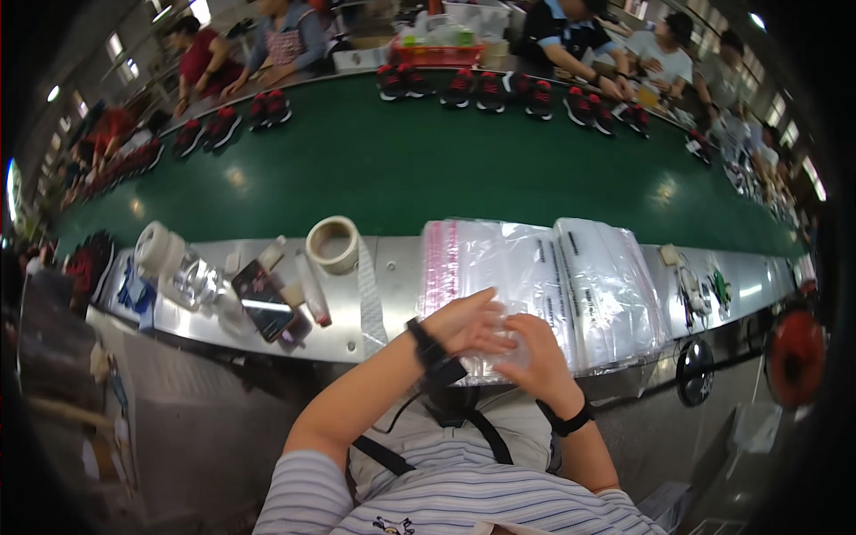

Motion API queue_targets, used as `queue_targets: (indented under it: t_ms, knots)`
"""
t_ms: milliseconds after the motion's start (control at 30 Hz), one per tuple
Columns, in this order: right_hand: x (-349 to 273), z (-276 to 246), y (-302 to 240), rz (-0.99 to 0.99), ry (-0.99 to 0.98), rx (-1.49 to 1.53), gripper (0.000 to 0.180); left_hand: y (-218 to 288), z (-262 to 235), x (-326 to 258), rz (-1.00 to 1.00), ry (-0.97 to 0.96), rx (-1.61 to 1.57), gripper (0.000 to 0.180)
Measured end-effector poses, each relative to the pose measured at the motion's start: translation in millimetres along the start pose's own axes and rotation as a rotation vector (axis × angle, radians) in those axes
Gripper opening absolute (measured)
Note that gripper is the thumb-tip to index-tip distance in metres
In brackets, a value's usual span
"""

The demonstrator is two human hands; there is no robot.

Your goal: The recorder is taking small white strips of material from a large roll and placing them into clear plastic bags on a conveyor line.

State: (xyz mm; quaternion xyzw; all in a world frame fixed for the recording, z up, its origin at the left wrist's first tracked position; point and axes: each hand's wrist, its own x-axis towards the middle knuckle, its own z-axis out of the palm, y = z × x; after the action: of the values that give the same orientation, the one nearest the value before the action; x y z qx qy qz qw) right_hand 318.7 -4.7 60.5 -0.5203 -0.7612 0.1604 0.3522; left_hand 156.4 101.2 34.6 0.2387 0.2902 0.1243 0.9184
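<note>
My left hand (468, 325) and my right hand (537, 358) are close together in front of my waist, above the near edge of a metal ledge. The left has its fingers stretched out toward the right and slightly blurred. My right hand's fingers are curved and apart, facing the left one. Neither hand visibly holds anything. Beneath and beyond them lies a stack of clear plastic bags (499, 259) with a pink-marked left side. A second stack of clear bags (611, 276) with dark print overlaps it on the right.
A tape roll (339, 266) has its strip hanging over the ledge. Left of it lie a white tube (312, 287), phone (266, 305) and clear bottle (192, 278). Beyond runs a green conveyor belt (401, 160) with black-red shoes (490, 92); several people work across it. A red round stool (795, 358) is right.
</note>
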Motion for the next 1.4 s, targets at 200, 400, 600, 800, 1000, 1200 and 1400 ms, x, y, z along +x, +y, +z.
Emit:
queue_targets:
  t_ms: [200,400,600,800,1000,1200,1400]
  knots:
    - [-4.4,27.4,8.6,0.033,0.072,-0.255,0.015,-26.8,-9.6,-63.9,0.205,0.106,0.114,0.051]
    - [17.7,-29.2,49.0,0.621,0.443,0.576,0.015,-68.8,-22.1,-111.6,0.319,0.314,0.098,0.043]
    - [-75.4,-133.6,124.2,0.835,0.92,0.136,0.016,-129.6,-88.4,-168.1,0.43,0.746,0.029,0.034]
    - [-144.6,-127.1,142.9,0.641,0.928,-0.612,0.017,-139.4,-98.3,-125.5,0.482,0.777,0.747,0.03]
    - [-51.7,-24.0,4.6,0.444,0.326,0.029,0.012,-133.7,-62.6,-131.9,0.409,0.586,0.431,0.018]
    - [-10.9,57.7,-67.4,0.042,-0.273,0.535,0.016,-118.6,-12.2,-155.3,0.442,0.49,0.001,0.014]
    - [-10.6,64.9,-69.4,0.516,-0.358,0.624,0.01,-122.1,4.8,-145.9,0.788,0.902,0.627,0.02]
